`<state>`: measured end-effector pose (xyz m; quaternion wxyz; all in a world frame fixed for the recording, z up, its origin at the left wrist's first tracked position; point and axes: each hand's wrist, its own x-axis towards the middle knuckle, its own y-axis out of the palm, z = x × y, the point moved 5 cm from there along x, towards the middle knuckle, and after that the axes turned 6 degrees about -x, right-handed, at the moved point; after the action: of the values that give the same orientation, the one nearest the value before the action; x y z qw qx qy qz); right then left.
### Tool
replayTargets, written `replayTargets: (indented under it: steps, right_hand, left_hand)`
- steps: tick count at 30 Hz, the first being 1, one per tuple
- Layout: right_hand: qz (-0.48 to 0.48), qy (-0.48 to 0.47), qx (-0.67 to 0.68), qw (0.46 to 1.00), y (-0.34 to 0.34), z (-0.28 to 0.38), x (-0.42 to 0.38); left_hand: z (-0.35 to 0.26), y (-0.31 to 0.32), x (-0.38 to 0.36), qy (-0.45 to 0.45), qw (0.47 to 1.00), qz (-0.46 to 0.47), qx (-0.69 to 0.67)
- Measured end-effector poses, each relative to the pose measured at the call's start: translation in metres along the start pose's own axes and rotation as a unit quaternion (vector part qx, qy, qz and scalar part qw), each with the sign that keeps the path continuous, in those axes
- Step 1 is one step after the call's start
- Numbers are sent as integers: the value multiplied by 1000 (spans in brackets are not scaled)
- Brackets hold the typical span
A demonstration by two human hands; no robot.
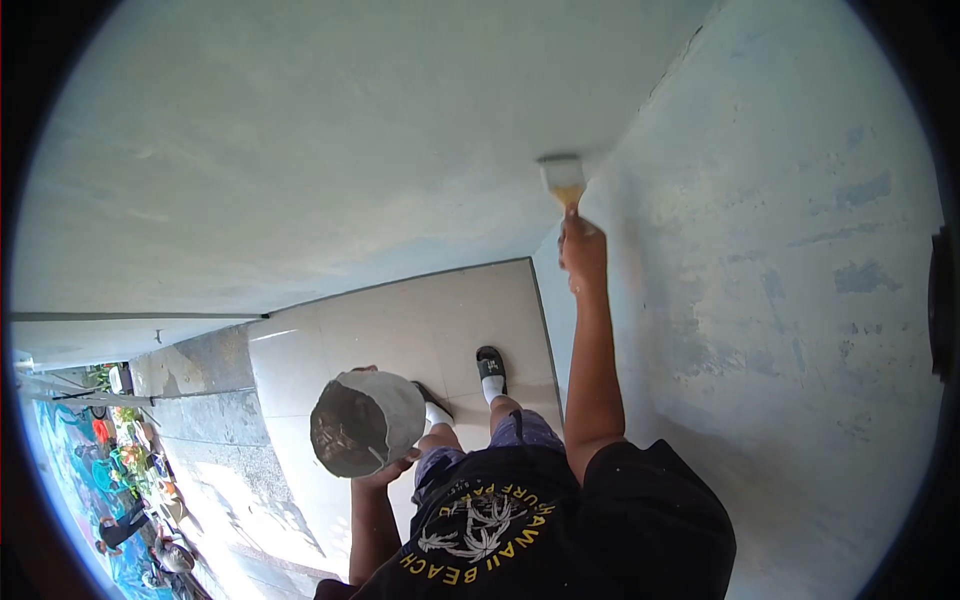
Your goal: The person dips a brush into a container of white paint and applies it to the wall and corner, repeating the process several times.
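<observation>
My right hand point(583, 252) is closed around the yellowish handle of a wide paintbrush point(563, 178). The brush's bristle end is at the pale wall point(350, 130) ahead, close to the corner where it meets the wall on the right. Low on the left, my left hand point(398, 466) grips a paint bucket point(400, 405) from beneath and the side. The bucket is tilted with its mouth facing left, and its inside looks grey and coated. Part of the left hand is hidden behind the bucket.
The right wall point(760, 250) has patchy grey marks. Below me are floor tiles point(400, 310) and my feet in dark slides point(490, 362). At the far left, a doorway opens onto sunlit paving point(225, 440), where a person point(125, 525) and plants are visible.
</observation>
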<state>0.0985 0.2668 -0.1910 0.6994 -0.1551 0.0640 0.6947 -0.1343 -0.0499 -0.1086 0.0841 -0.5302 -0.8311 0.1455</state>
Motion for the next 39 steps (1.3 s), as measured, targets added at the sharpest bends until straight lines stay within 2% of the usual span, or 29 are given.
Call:
replayTargets:
  steps: [3, 4, 5, 7, 8, 11, 16, 18, 20, 21, 22, 24, 25, 26, 29, 32, 34, 38, 39]
  right_hand:
    - [12, -62, 27, 998, -13, 79, -23]
    - [9, -106, 83, 991, -16, 103, -34]
    - [5, -147, 137, 980, -18, 114, -42]
    - [9, -163, 139, 977, -8, 123, -38]
    - [14, -179, 145, 973, 0, 129, -32]
    - [39, -79, 130, 988, 40, 54, 5]
    - [60, 20, 110, 992, 67, -76, 35]
    - [-75, -169, -9, 983, 73, -126, 62]
    - [-73, -45, -91, 992, 76, -213, 81]
    - [-48, 109, -82, 990, 69, -249, 74]
    - [-18, 256, -71, 964, 65, -275, 68]
    - [6, 276, -62, 959, 65, -288, 95]
    - [23, 307, -61, 949, 59, -280, 79]
    - [33, 281, -10, 959, 60, -262, 87]
    - [58, 220, 30, 973, 37, -139, 63]
    - [57, 153, 59, 985, 23, -45, 27]
    - [38, 35, 27, 998, 10, 22, -2]
    - [51, -140, 123, 981, -8, 136, -45]
    - [30, -170, 121, 978, -7, 160, -54]
  left_hand:
    - [-5, 2, 3, 42, 999, -4, -35]
    - [-6, 3, 2, 50, 998, -8, -47]
    - [-3, 5, 1, 44, 998, -8, -49]
    - [5, 7, 6, 30, 987, -5, -155]
    - [2, 9, 6, 29, 987, -5, -156]
    - [0, 11, 5, 59, 995, -15, -73]
    - [62, -14, -42, -2, 996, -10, 93]
    - [80, -21, -62, -18, 986, -11, 163]
    - [89, -29, -72, -23, 979, -16, 201]
    - [88, -29, -76, -17, 979, -21, 201]
    - [88, -30, -86, -8, 979, -29, 201]
    - [87, -39, -91, 8, 979, -43, 201]
    - [83, -43, -102, 12, 979, -44, 200]
    - [88, -41, -101, 11, 979, -44, 197]
    - [88, -38, -96, 15, 984, -44, 169]
    - [85, -32, -80, 28, 989, -51, 140]
    - [84, -29, -67, 21, 991, -54, 124]
    - [83, -21, -56, 18, 994, -55, 94]
    - [82, -19, -53, 16, 995, -54, 87]
